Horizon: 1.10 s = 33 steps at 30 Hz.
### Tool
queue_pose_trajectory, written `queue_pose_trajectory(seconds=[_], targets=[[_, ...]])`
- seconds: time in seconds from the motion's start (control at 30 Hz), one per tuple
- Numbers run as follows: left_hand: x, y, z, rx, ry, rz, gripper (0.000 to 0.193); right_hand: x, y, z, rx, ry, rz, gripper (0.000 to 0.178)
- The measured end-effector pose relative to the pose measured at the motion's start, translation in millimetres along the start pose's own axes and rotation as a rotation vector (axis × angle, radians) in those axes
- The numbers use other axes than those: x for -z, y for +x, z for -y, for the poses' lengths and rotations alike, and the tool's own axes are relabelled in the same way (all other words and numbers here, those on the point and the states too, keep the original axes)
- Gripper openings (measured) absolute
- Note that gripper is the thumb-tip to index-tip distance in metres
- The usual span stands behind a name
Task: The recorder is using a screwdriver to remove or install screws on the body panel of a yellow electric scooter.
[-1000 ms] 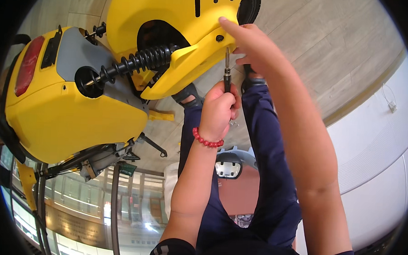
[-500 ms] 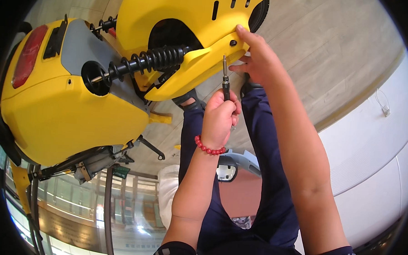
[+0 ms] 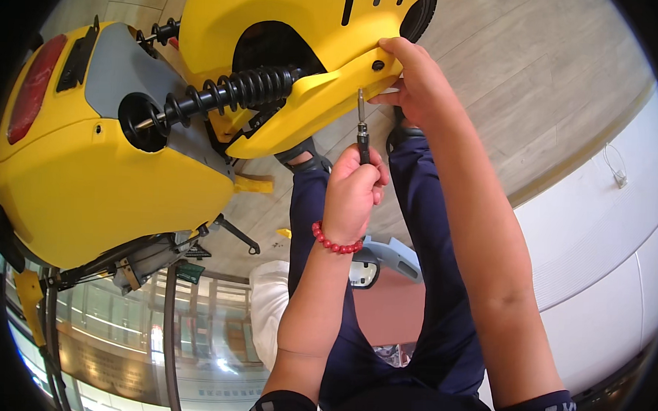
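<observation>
"Why held like that, the screwdriver (image 3: 362,133)?"
"Clasped by its black handle (image 3: 364,155) in the left hand (image 3: 353,195), maybe to keep the shiny tip (image 3: 361,94) free. Pointing away, with the tip near the lower edge of the yellow cover (image 3: 326,99)."
"And looking like what?"
"Thin, with a silver shaft (image 3: 361,111) and a handle mostly hidden in that closed fist (too small a tip to tell its shape)."
"Up and right of that grip?"
"The right hand (image 3: 422,81), pinching the cover's corner beside a dark round spot (image 3: 378,65), with thumb on top and fingers (image 3: 385,98) round the edge, maybe to steady it."
"And left?"
"A black spring (image 3: 261,87), then a big yellow body (image 3: 109,196) with a red light (image 3: 37,90)."
</observation>
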<state>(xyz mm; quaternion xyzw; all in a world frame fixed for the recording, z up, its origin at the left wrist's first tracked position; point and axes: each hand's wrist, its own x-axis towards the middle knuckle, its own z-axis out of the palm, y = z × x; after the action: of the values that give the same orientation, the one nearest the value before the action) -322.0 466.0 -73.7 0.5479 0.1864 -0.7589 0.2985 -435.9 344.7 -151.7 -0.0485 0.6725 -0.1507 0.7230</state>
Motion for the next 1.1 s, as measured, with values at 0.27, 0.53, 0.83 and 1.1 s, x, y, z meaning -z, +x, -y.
queue_pose_trajectory(seconds=[0.27, 0.53, 0.83, 1.1], targets=[[-4.2, 4.9, -2.7, -0.246, 0.183, -0.136, 0.013, 9.3, -6.1, 15.5, -0.034, -0.068, 0.017, 0.048], [12.1, 7.6, -16.6, -0.522, 0.201, -0.4, 0.01, 12.5, 4.7, 8.4, 0.023, -0.012, 0.061, 0.056], [0.6, 2.1, -4.5, -0.456, 0.276, -0.325, 0.006, 13.3, 3.5, 8.9, 0.021, -0.06, 0.023, 0.06], [5.5, -0.6, 2.3, -0.401, 0.296, -0.282, 0.006, 7.9, -19.2, 15.2, -0.003, -0.187, -0.091, 0.048]])
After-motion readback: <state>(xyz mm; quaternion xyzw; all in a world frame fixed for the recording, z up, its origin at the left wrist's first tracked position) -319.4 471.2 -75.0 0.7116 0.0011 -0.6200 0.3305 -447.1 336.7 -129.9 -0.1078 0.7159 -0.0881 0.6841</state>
